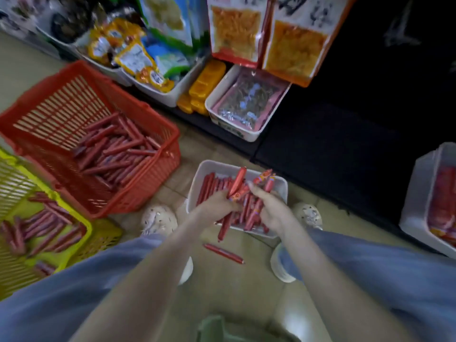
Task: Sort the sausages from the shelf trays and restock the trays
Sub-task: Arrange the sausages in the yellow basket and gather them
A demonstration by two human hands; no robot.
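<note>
A white tray [280, 183] of red sausages stands on the floor between my feet. My left hand [216, 204] is over it, shut on a bunch of sausages [237, 183] that stick up and also hang down past the tray's near rim. My right hand [271, 211] grips several more sausages [265, 178], some with colourful wrappers. One loose sausage [223, 253] lies on the floor just in front of the tray. A red basket [49, 99] at the left holds many sausages, and so does a yellow basket [81, 220] at the far left.
Another white tray [417, 193] with red packs sits at the right edge. Shelf bins of snack packets [138, 60], yellow boxes [204, 82] and a white bin of pink packs [249, 137] line the back. My knees and shoes flank the tray.
</note>
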